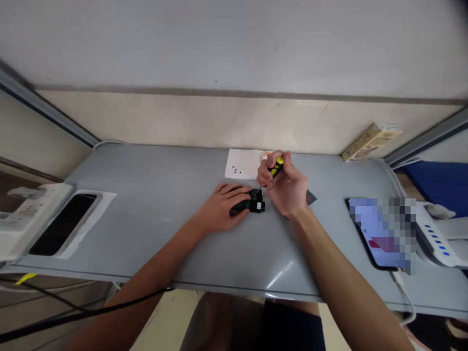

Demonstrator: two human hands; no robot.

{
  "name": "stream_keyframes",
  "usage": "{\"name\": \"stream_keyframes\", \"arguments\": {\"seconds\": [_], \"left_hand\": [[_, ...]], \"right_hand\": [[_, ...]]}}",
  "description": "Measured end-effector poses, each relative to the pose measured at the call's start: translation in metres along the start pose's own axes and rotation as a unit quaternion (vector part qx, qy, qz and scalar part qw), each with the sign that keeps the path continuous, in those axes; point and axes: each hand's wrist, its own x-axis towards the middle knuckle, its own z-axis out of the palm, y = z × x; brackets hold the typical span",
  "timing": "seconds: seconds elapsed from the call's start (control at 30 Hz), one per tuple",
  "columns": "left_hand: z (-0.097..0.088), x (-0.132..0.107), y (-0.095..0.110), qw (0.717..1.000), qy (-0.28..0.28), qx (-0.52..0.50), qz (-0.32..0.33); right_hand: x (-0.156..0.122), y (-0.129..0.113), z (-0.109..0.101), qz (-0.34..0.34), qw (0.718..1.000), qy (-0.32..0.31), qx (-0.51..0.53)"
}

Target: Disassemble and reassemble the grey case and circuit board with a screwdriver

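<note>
A small black device point(252, 204) with a white label lies on the grey table point(153, 214). My left hand point(223, 207) rests on the table and grips the device's left end, fingers curled over it. My right hand point(285, 185) is closed round a small yellow and black screwdriver point(276, 166), held nearly upright with its tip down on the top of the device. Just behind the hands lies a white sheet of paper point(243, 163) with a few tiny dark screws on it.
A dark phone point(64, 222) lies on a white pad at the left, next to a white device point(22, 214). At the right a lit phone point(380, 234) with a cable, a white power strip point(435, 234), and a cardboard box point(369, 141) against the wall.
</note>
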Motion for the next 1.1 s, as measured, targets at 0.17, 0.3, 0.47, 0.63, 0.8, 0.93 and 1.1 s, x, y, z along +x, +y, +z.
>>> {"name": "stream_keyframes", "arguments": {"seconds": [0.17,0.3,0.47,0.63,0.8,0.93,1.1], "left_hand": [[-0.0012,0.0009,0.0008,1.0,0.0,-0.004,0.002],[-0.0021,0.0015,0.002,1.0,-0.003,-0.006,-0.002],[-0.0013,0.0013,0.0008,1.0,0.0,-0.009,0.0],[-0.0021,0.0013,0.001,1.0,-0.002,-0.011,-0.005],[-0.0027,0.0015,0.0017,1.0,-0.008,-0.017,-0.012],[-0.0018,0.0018,0.001,1.0,-0.004,-0.02,-0.012],[-0.0008,0.0014,0.0007,1.0,-0.005,-0.017,-0.015]], "right_hand": [[0.0014,-0.0009,-0.0015,-0.004,1.0,-0.003,0.015],[0.0019,-0.0008,-0.0021,-0.001,0.999,-0.005,0.032],[0.0017,-0.0025,-0.0018,0.0,1.0,0.002,0.031],[0.0022,-0.0025,-0.0019,0.005,1.0,0.021,0.022],[0.0035,-0.0028,-0.0041,0.006,0.999,0.033,0.018],[0.0042,-0.0024,-0.0038,0.004,0.999,0.041,0.009],[0.0044,-0.0013,-0.0031,0.002,0.999,0.049,-0.003]]}}
